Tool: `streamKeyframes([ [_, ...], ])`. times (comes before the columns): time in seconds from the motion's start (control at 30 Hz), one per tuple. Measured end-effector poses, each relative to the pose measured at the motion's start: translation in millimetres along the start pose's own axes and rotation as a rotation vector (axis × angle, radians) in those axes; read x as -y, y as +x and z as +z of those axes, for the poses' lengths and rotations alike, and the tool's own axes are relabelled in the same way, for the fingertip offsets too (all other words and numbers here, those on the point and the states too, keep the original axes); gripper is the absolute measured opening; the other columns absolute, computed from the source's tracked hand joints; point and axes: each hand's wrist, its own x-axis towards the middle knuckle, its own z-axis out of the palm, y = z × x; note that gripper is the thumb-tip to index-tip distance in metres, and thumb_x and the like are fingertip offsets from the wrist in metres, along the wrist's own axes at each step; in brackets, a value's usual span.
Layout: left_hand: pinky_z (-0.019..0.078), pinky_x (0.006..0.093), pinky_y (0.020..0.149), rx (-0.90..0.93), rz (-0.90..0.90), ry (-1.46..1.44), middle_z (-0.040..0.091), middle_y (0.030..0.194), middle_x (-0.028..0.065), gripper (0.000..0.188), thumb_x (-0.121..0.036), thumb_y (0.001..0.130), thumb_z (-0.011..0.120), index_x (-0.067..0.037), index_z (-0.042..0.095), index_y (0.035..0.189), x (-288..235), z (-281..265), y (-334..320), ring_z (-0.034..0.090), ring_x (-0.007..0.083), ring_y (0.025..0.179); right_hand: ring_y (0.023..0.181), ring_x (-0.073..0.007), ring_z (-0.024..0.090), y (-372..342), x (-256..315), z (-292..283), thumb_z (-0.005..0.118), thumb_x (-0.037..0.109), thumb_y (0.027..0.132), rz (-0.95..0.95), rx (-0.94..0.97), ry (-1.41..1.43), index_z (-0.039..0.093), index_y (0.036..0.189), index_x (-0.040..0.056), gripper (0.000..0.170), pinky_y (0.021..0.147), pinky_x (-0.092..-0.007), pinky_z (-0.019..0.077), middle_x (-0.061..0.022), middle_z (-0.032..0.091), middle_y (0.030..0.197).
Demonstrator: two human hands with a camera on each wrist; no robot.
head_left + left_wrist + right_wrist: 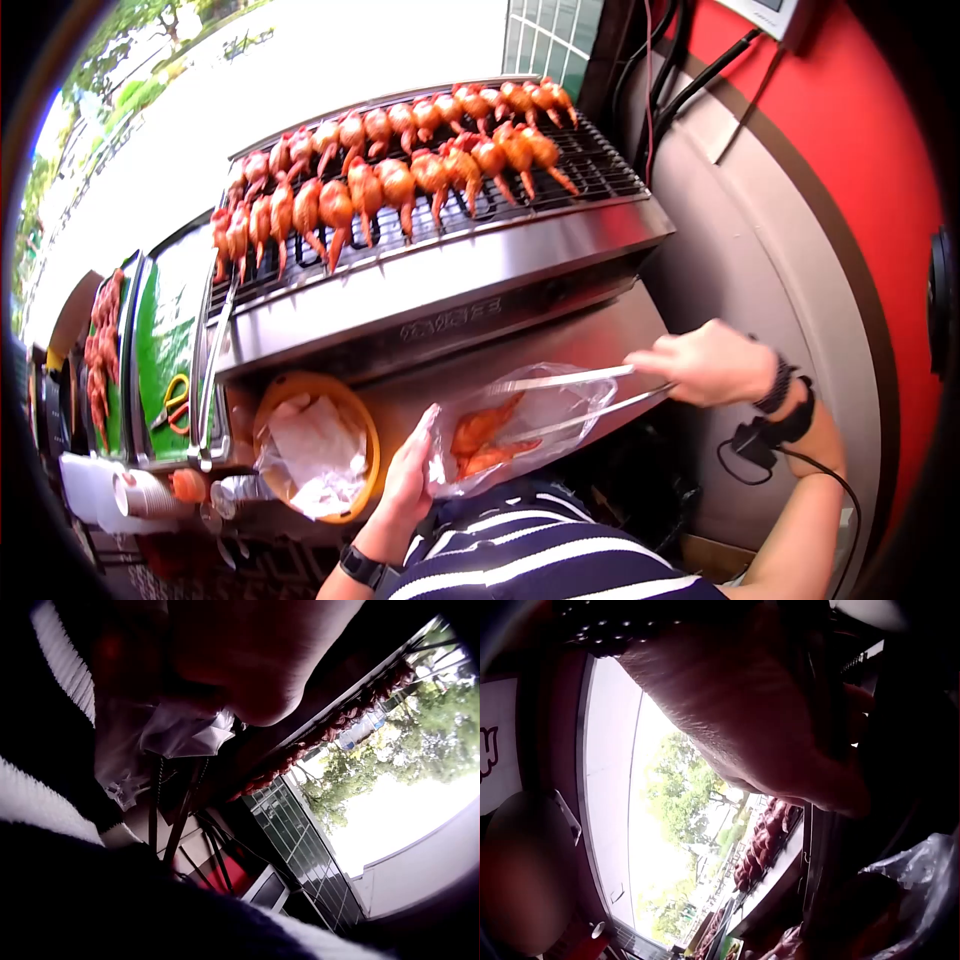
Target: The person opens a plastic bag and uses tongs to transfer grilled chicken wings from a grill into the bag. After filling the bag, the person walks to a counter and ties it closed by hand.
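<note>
Cooked orange-brown meat pieces point(478, 435) lie inside a clear plastic bag point(570, 410) in front of the striped shirt. My left hand point(405, 485) holds the bag at its left side, and in the left wrist view that hand point(247, 660) is dark above the crumpled plastic point(187, 735). From the right, my right hand point(715, 365) grips metal tongs point(570, 379), whose arms reach into the bag's mouth. The right wrist view shows the right hand point(757, 727) close up, with the bag point(922, 877) at the lower right; its fingertips are mostly in shadow.
Two rows of browned poultry pieces point(395, 182) lie on a steel grill point(450, 270) beyond the hands. A yellow-rimmed bin point(372, 440) with plastic inside stands left of my left hand. Farther left are green trays point(160, 330), scissors point(174, 405) and stacked cups point(140, 494).
</note>
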Motion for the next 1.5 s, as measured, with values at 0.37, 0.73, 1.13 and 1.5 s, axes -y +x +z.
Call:
streamKeyframes([
  [0.37, 0.0346, 0.0359, 0.099, 0.11, -0.035, -0.023, 0.039, 0.131, 0.0125, 0.048, -0.024, 0.091, 0.042, -0.003, 0.031, 0.133, 6, -8, 7, 0.042, 0.0243, 0.118, 0.066, -0.0261, 0.06, 52, -93, -9, 0.06, 0.018, 0.074, 0.714, -0.446, 0.423, 0.05, 0.112, 0.0006, 0.044, 0.063, -0.0348, 0.049, -0.0165, 0.06, 0.071],
  [0.73, 0.0332, 0.0325, 0.1, 0.122, -0.066, -0.085, 0.04, 0.131, 0.0103, 0.044, -0.019, 0.092, 0.043, 0.0, 0.034, 0.132, -3, -10, 4, 0.042, 0.0206, 0.118, 0.078, -0.0391, 0.059, 101, -113, -10, 0.054, 0.017, 0.074, 0.683, -0.349, -0.031, 0.05, 0.097, -0.0016, 0.03, 0.072, -0.0446, 0.0465, -0.0248, 0.059, 0.078],
  [1.13, 0.0374, 0.0323, 0.095, 0.081, -0.049, -0.042, 0.044, 0.125, 0.0081, 0.044, -0.022, 0.092, 0.045, -0.003, 0.036, 0.131, 0, -10, 2, 0.046, 0.0183, 0.11, 0.076, -0.0343, 0.061, 115, -139, -3, 0.052, 0.012, 0.077, 0.621, -0.422, 0.066, 0.054, 0.094, 0.0008, 0.02, 0.069, -0.0419, 0.049, -0.0225, 0.06, 0.08],
  [1.5, 0.0297, 0.031, 0.101, 0.011, 0.004, 0.044, 0.039, 0.133, 0.007, 0.046, -0.021, 0.092, 0.042, -0.003, 0.033, 0.133, 0, -3, 3, 0.038, 0.018, 0.12, 0.046, -0.0074, 0.049, 21, -121, 33, 0.052, 0.01, 0.081, 0.503, -0.501, 0.98, 0.04, 0.127, -0.0025, 0.049, 0.041, -0.0216, 0.0435, -0.0013, 0.05, 0.063],
])
